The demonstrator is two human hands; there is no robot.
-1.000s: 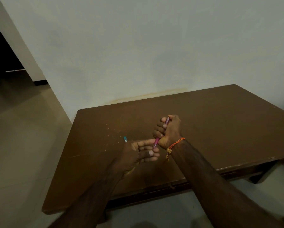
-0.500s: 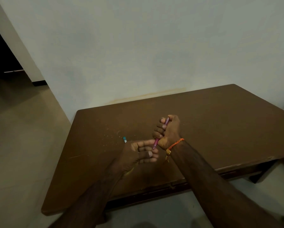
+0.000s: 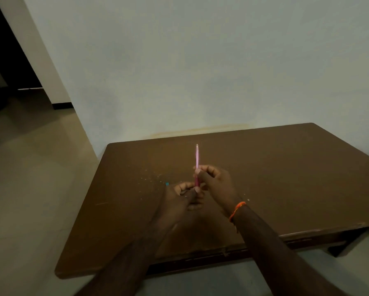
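A thin pink pen (image 3: 197, 159) stands nearly upright above the brown table (image 3: 286, 178). My right hand (image 3: 217, 182), with an orange thread at the wrist, pinches the pen's middle between thumb and fingers. My left hand (image 3: 182, 198) sits just below and left of it, fingers curled around the pen's darker lower end. The pen's upper half sticks out clear above both hands. Its bottom tip is hidden in my left hand.
A small teal piece (image 3: 167, 184) lies on the table just left of my left hand, among scattered pale crumbs (image 3: 149, 178). A pale wall runs behind the table. Tiled floor and a dark doorway lie to the left.
My right hand has shifted from a fist round the pen to a pinch lower down. The pen has swung upright and now shows most of its length above my hands.
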